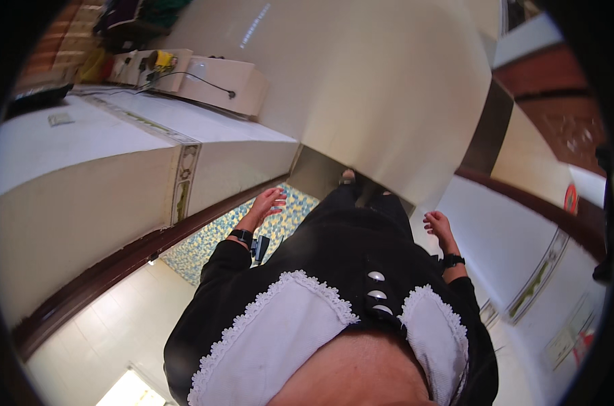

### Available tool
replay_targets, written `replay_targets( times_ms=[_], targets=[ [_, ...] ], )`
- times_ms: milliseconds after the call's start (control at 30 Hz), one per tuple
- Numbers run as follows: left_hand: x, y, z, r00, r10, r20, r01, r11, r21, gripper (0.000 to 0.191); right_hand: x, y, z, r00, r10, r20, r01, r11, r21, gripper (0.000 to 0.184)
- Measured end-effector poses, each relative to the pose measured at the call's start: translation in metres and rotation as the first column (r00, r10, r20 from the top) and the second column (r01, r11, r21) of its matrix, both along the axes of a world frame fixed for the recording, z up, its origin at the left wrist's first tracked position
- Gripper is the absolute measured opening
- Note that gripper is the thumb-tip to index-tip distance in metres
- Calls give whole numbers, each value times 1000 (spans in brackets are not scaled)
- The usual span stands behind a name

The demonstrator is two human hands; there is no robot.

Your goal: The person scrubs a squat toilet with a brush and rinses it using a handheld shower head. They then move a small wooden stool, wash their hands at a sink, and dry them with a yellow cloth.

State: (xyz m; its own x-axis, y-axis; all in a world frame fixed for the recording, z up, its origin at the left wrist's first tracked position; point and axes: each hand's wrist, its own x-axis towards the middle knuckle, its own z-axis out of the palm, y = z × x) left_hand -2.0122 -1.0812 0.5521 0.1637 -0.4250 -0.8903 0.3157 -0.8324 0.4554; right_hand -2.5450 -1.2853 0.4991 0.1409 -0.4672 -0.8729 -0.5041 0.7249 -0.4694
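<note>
My left hand (269,203) hangs at my left side with its fingers apart and nothing in them. It is above a blue, yellow and white pebble-patterned floor area (213,246). A black wristband (242,236) circles that wrist, with a dark device (260,249) beside it. On the other side my right hand (437,226) is raised a little from my body, fingers loosely bent and holding nothing. Another black band (453,261) is around the right wrist. Nearest to this hand is a white wall (494,228). My feet (347,176) show partly beyond my dark trousers.
A dark brown door frame (99,274) runs along my left, and brown trim (535,213) edges the right wall. Pale floor (388,96) stretches ahead. At the upper left are a white box (221,86), a cord with a plug (231,94) and a yellow object (162,61).
</note>
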Motion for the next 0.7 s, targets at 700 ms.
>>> replay_targets(
  times_ms=[700],
  targets=[
    [0,-335,109,973,201,110,-155,932,-326,45,24,-414,23,959,256,125,-218,942,-257,13]
  ],
)
